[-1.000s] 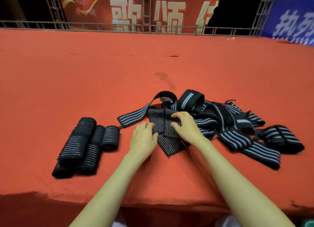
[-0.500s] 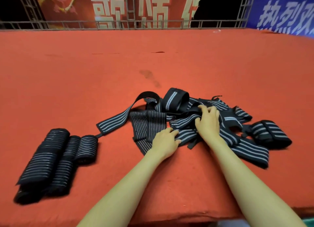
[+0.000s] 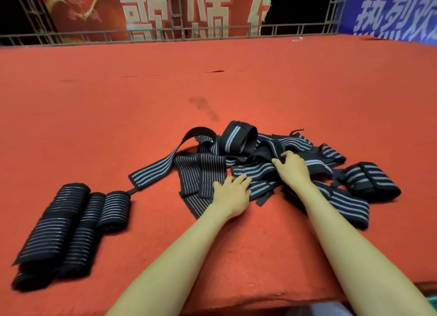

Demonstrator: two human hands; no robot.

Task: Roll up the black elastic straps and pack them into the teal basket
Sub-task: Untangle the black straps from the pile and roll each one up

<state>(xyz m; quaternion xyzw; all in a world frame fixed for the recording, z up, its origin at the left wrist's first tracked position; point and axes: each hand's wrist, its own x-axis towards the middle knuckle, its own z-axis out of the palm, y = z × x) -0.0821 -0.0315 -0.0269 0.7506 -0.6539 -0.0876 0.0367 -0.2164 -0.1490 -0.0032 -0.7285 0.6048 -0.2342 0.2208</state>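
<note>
A tangled pile of black elastic straps with grey stripes (image 3: 264, 159) lies on the red carpeted surface (image 3: 142, 107) in front of me. My right hand (image 3: 292, 167) reaches into the pile, its fingers curled round a strap near the middle. My left hand (image 3: 233, 192) rests with its fingers lying on the near edge of the straps. Three rolled straps (image 3: 71, 223) lie side by side at the near left. One loosely rolled strap (image 3: 371, 182) sits at the right end of the pile. The teal basket is not clearly in view.
The red surface ends at a front edge (image 3: 212, 301) just under my forearms. A metal railing (image 3: 165, 34) runs along the far side, with red and blue banners behind it. A teal sliver shows at the bottom right corner (image 3: 431, 302).
Both hands moved right from the flat strap into the pile. My right hand went deeper into the tangle and took hold of a strap; my left hand followed to the pile's near edge.
</note>
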